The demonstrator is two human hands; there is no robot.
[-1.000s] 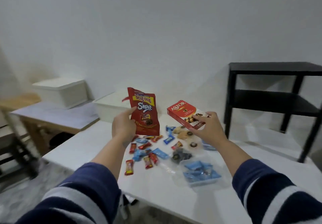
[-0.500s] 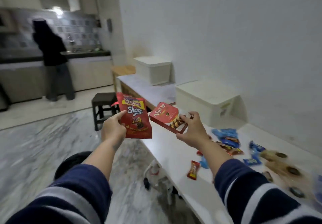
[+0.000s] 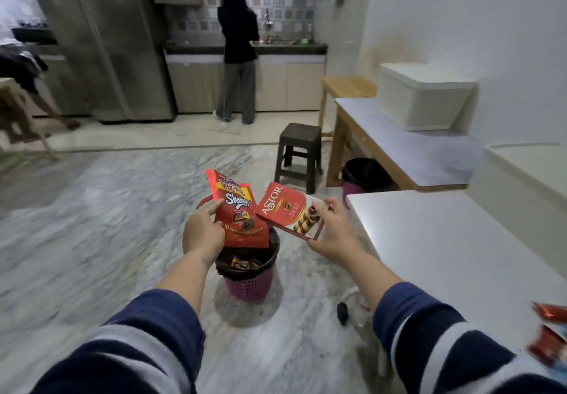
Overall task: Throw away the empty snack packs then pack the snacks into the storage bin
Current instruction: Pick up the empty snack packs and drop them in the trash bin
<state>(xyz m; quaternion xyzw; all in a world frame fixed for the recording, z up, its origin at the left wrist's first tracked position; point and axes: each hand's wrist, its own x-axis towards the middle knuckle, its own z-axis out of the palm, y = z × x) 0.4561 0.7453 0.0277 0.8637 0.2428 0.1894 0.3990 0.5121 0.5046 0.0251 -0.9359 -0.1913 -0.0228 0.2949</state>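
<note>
Head view looks down, forward over floor (image 3: 92, 209)

Both hands now hold the red pouch (image 3: 237, 214) and Astor box (image 3: 291, 214) above the lined bin (image 3: 250, 274), away from the tabletop (image 3: 445, 246).

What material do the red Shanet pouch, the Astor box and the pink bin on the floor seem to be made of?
Red Shanet pouch: probably thin plastic film, glossy; it bends and creases in the left hand.
Astor box: likely printed cardboard, smooth; flat faces and straight edges hold firm in the right hand.
Pink bin: apparently moulded plastic with a lattice wall, lined with a black bag.
</note>
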